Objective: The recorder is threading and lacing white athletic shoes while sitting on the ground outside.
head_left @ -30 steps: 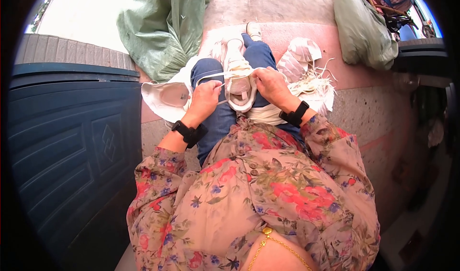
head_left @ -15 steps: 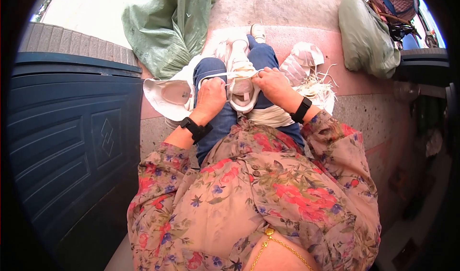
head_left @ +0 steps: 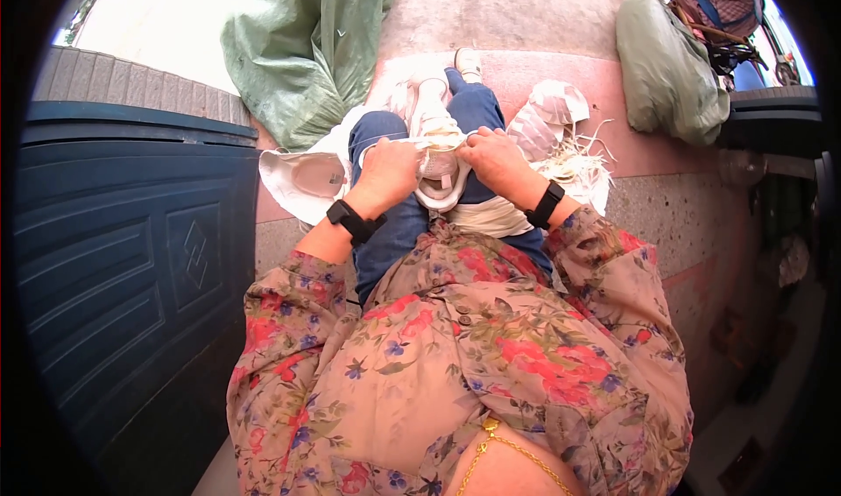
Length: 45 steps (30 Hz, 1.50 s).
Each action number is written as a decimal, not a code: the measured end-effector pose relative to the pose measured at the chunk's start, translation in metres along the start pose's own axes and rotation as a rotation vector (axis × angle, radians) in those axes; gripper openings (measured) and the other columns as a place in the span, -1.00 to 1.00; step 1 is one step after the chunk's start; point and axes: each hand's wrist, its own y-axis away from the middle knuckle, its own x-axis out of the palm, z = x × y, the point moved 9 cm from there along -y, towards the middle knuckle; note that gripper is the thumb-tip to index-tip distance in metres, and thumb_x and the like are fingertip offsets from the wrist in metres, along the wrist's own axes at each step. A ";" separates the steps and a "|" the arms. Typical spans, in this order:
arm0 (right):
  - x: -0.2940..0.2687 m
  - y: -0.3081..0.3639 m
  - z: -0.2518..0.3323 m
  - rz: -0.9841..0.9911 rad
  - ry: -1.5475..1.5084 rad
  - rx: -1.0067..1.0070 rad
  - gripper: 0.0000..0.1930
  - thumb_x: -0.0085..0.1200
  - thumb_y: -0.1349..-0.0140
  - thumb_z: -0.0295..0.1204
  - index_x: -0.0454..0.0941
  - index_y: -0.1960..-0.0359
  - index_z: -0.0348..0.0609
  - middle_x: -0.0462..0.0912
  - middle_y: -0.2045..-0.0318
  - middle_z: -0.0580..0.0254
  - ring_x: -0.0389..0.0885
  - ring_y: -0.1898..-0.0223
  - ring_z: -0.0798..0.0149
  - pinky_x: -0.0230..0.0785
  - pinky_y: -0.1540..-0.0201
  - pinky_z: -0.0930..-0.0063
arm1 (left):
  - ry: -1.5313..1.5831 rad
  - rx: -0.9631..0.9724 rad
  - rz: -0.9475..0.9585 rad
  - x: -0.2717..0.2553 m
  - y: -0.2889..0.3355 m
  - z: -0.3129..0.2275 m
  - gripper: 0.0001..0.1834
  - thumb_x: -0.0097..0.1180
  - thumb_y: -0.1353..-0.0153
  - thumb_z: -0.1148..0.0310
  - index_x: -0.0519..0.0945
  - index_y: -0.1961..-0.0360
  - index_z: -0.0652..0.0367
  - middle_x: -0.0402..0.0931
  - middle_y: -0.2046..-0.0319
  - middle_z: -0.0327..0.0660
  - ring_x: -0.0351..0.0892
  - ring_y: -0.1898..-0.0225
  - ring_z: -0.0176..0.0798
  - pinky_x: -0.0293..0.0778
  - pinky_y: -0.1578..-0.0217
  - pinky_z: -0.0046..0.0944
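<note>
White shoe [head_left: 436, 167], floral blouse [head_left: 473, 347]

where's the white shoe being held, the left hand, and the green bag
white shoe [head_left: 438, 170], head view, on its upper between the hands
left hand [head_left: 390, 173], head view, on the back of the hand
green bag [head_left: 307, 49], head view, on its crumpled middle

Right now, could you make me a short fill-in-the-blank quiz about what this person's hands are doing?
1. Both hands, left hand and right hand, hold a white ____ over the lap.
2. Each wrist wears a ____ band.
3. The big sack beyond the knees is ____.
4. The door stands on the person's ____ side.

Missing words: shoe; black; green; left
</note>
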 end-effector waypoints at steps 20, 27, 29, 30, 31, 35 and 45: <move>-0.018 0.010 0.005 -0.194 -0.026 0.010 -0.94 -0.01 0.12 -0.47 0.50 0.56 -0.06 0.43 0.48 0.30 0.38 0.30 0.26 0.18 0.31 0.40 | -0.026 0.087 -0.428 -0.013 0.027 -0.026 -0.85 0.06 0.08 0.43 0.44 0.43 0.21 0.40 0.54 -0.14 0.36 0.38 -0.12 0.32 0.36 -0.19; -0.019 0.011 0.002 -0.202 -0.037 -0.002 -0.95 -0.02 0.12 -0.46 0.49 0.58 -0.05 0.39 0.46 0.31 0.36 0.29 0.27 0.16 0.32 0.42 | -0.131 0.192 -0.417 -0.015 0.024 -0.039 -0.83 -0.01 0.15 0.46 0.39 0.43 0.19 0.36 0.57 -0.19 0.35 0.40 -0.17 0.32 0.42 -0.24; -0.022 0.010 0.004 -0.184 -0.038 0.005 -0.91 -0.02 0.12 -0.48 0.50 0.52 -0.05 0.40 0.45 0.31 0.36 0.30 0.26 0.17 0.31 0.42 | -0.189 0.230 -0.425 -0.014 0.025 -0.044 -0.85 -0.01 0.15 0.45 0.41 0.46 0.19 0.37 0.57 -0.20 0.35 0.39 -0.19 0.30 0.41 -0.23; -0.021 0.010 0.004 -0.164 -0.042 0.013 -0.85 -0.03 0.12 -0.50 0.50 0.45 -0.06 0.40 0.43 0.31 0.36 0.30 0.26 0.18 0.29 0.43 | -0.248 0.267 -0.429 -0.016 0.026 -0.049 -0.87 -0.01 0.15 0.43 0.42 0.48 0.18 0.37 0.56 -0.22 0.35 0.39 -0.21 0.28 0.40 -0.22; -0.022 0.009 0.005 -0.166 -0.041 0.010 -0.85 -0.03 0.12 -0.50 0.50 0.45 -0.06 0.40 0.43 0.31 0.36 0.30 0.26 0.18 0.29 0.43 | -0.250 0.266 -0.431 -0.019 0.026 -0.051 -0.87 -0.01 0.15 0.43 0.42 0.48 0.18 0.37 0.56 -0.22 0.35 0.39 -0.21 0.28 0.40 -0.22; -0.027 0.009 0.009 -0.236 -0.101 -0.052 -0.87 -0.02 0.12 -0.51 0.49 0.46 -0.08 0.43 0.41 0.29 0.39 0.28 0.25 0.21 0.27 0.44 | -0.409 0.180 -0.288 -0.013 0.015 -0.051 -0.90 0.00 0.15 0.40 0.48 0.54 0.16 0.38 0.55 -0.24 0.36 0.37 -0.21 0.20 0.35 -0.16; -0.043 -0.007 -0.029 -0.409 -0.845 0.287 -0.89 0.05 -0.05 -0.44 0.49 0.50 -0.24 0.49 0.57 0.04 0.46 0.45 0.04 0.29 0.38 0.31 | 0.267 0.143 -0.565 -0.083 -0.004 -0.045 -0.89 0.15 0.08 0.43 0.54 0.56 0.28 0.47 0.62 -0.15 0.46 0.50 -0.10 0.33 0.51 -0.27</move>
